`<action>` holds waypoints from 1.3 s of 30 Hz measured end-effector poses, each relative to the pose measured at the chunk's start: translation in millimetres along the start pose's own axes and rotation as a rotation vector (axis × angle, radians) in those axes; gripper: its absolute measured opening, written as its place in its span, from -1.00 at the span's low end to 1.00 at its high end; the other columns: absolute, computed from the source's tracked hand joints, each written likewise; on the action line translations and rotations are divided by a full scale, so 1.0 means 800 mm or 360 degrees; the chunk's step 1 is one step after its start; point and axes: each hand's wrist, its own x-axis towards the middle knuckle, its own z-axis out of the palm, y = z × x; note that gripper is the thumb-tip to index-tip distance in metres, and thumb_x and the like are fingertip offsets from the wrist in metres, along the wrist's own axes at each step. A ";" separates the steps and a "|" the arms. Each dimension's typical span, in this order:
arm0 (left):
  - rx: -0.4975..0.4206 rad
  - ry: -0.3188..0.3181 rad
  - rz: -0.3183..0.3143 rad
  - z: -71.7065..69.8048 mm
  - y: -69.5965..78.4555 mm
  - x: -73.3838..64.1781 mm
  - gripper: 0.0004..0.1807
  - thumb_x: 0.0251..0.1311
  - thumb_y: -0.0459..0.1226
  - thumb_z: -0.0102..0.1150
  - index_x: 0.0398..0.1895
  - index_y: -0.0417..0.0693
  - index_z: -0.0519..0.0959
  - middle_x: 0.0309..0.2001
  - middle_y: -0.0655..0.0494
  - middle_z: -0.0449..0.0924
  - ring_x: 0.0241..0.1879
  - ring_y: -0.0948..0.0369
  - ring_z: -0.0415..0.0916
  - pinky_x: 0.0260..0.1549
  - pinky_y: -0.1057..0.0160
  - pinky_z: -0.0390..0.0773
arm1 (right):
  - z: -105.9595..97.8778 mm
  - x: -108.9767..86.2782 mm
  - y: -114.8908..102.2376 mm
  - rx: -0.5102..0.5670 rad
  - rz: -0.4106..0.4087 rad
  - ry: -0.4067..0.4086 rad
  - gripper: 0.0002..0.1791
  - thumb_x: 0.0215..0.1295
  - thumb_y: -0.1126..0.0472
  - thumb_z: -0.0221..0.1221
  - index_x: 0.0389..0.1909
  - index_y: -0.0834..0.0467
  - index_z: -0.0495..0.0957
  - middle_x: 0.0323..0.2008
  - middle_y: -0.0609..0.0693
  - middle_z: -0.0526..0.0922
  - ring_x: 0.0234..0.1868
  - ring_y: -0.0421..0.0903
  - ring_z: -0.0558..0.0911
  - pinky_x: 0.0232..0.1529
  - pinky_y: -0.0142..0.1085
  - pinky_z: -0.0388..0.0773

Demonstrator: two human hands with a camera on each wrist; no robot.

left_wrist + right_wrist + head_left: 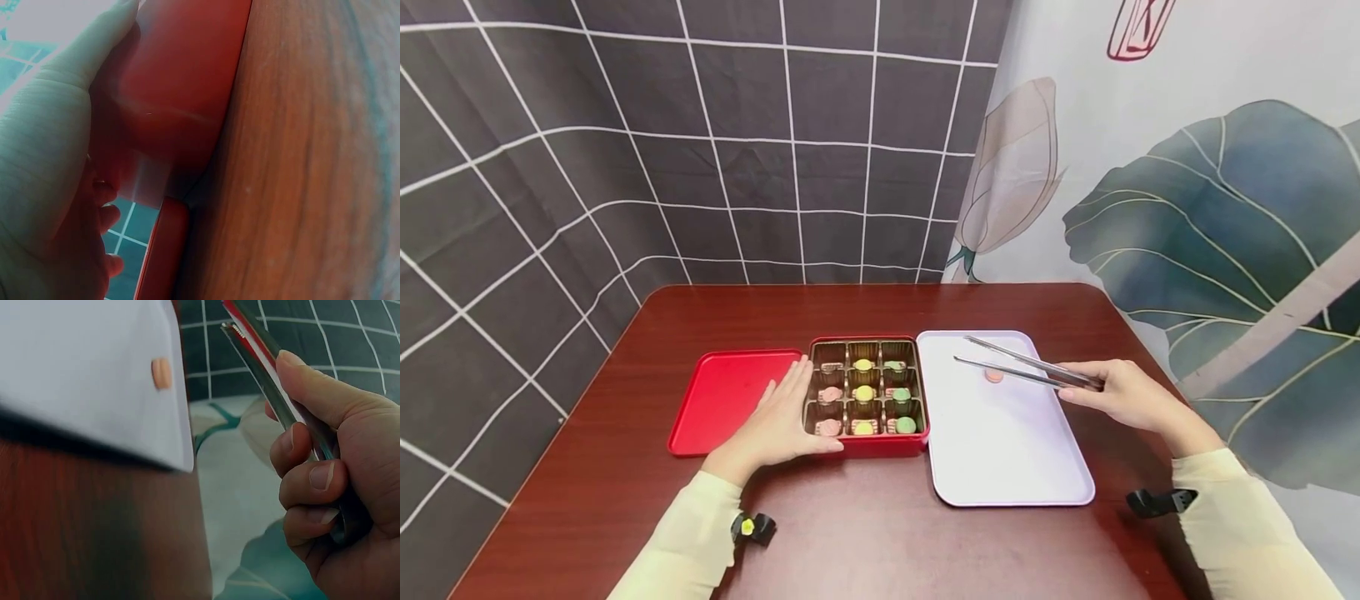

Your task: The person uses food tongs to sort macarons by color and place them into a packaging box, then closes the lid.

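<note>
A red box [880, 448] with a gold divided insert holds pink, yellow and green macarons, sorted by column. My left hand [778, 421] rests against its left side, fingers straight along the wall, and the thumb [103, 44] lies along the front. Over on the right, my right hand [1123, 396] grips metal tongs [1026, 360], fingers curled round the handle end in the right wrist view. The tong tips stand apart over the white tray [1007, 467], nothing between them. One orange-pink macaron [993, 376] lies on that tray, beneath the tongs in the head view.
The red lid [722, 392] lies flat on the wooden table [850, 533], left of the box. The white tray stands right beside the box's right side. A dark checked curtain [827, 167] and a leaf-printed curtain [1210, 208] hang behind the table.
</note>
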 end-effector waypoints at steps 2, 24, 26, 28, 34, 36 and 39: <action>-0.0007 0.0000 -0.0001 0.000 0.000 0.000 0.48 -0.36 0.52 0.21 0.53 -0.13 -0.16 0.54 -0.03 -0.22 0.50 0.06 -0.29 0.37 -0.19 -0.14 | -0.001 -0.006 0.006 -0.0020 0.0022 0.0011 -0.47 0.14 -0.03 0.36 0.13 0.04 0.59 -0.55 -0.09 0.64 -0.51 -0.17 0.43 -0.57 -0.35 0.39; -0.0005 -0.0018 -0.0011 -0.001 -0.001 0.002 0.50 -0.37 0.53 0.20 0.54 -0.13 -0.18 0.54 -0.03 -0.23 0.50 0.06 -0.30 0.37 -0.19 -0.15 | 0.002 -0.038 0.048 -0.0006 0.0118 0.0010 -0.45 0.11 0.03 0.39 0.10 0.21 0.59 -0.63 -0.12 0.60 -0.56 -0.23 0.45 -0.56 -0.39 0.39; -0.0003 -0.0021 -0.0016 -0.001 -0.001 0.003 0.50 -0.38 0.54 0.19 0.54 -0.11 -0.18 0.54 -0.02 -0.24 0.50 0.07 -0.31 0.37 -0.18 -0.16 | 0.004 -0.039 0.050 -0.0007 0.0126 0.0002 -0.45 0.11 0.02 0.39 0.10 0.20 0.60 -0.63 -0.13 0.60 -0.55 -0.23 0.46 -0.55 -0.39 0.40; -0.0003 -0.0022 -0.0016 0.000 -0.002 0.003 0.50 -0.38 0.54 0.18 0.54 -0.10 -0.19 0.54 -0.02 -0.24 0.50 0.07 -0.31 0.37 -0.18 -0.16 | 0.005 -0.040 0.053 -0.0018 0.0130 -0.0007 -0.44 0.11 0.00 0.38 0.10 0.19 0.59 -0.62 -0.15 0.61 -0.54 -0.23 0.46 -0.53 -0.39 0.40; 0.0004 -0.0030 -0.0020 0.000 -0.003 0.003 0.50 -0.38 0.55 0.18 0.54 -0.10 -0.21 0.54 -0.01 -0.25 0.50 0.09 -0.33 0.38 -0.17 -0.16 | 0.009 -0.041 0.060 -0.0047 0.0126 -0.0020 -0.43 0.11 -0.04 0.37 0.11 0.18 0.59 -0.61 -0.18 0.61 -0.52 -0.24 0.46 -0.52 -0.39 0.37; 0.0001 -0.0027 -0.0017 0.000 -0.003 0.003 0.50 -0.38 0.55 0.17 0.54 -0.10 -0.21 0.54 -0.03 -0.25 0.50 0.09 -0.33 0.38 -0.17 -0.16 | 0.009 -0.040 0.061 -0.0041 0.0130 -0.0026 -0.42 0.12 -0.04 0.36 0.11 0.18 0.59 -0.61 -0.18 0.60 -0.52 -0.24 0.45 -0.52 -0.39 0.37; -0.0004 -0.0023 -0.0010 -0.001 -0.002 0.003 0.50 -0.38 0.55 0.17 0.54 -0.10 -0.20 0.54 -0.04 -0.23 0.50 0.07 -0.31 0.37 -0.18 -0.16 | 0.010 -0.040 0.063 -0.0050 0.0126 -0.0026 -0.43 0.13 -0.05 0.36 0.11 0.18 0.59 -0.61 -0.19 0.60 -0.53 -0.25 0.44 -0.53 -0.39 0.36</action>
